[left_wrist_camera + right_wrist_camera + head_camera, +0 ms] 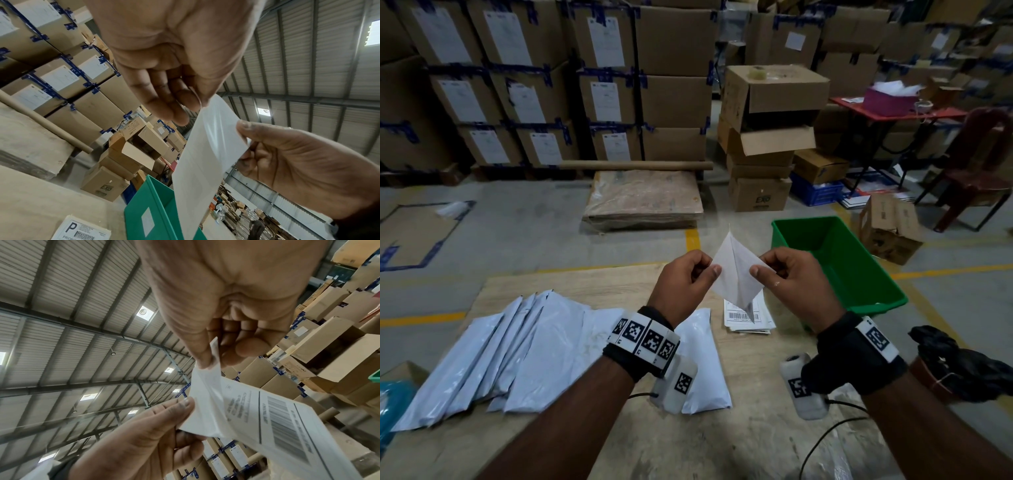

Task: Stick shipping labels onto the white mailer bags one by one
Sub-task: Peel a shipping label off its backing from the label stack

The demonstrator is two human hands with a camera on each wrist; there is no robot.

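A white shipping label hangs in the air over the wooden table, held between both hands. My left hand pinches its left edge and my right hand pinches its right corner. In the right wrist view its barcode face shows, with a thin white layer parting from it between the right hand and the left fingertips. In the left wrist view the blank back faces the camera. Several white mailer bags lie fanned out on the left of the table. A stack of labels lies below my hands.
An open green bin stands off the table's right edge. A black bag sits at the right and a teal object at the left edge. Stacked cardboard boxes fill the floor beyond. A cable crosses the near table.
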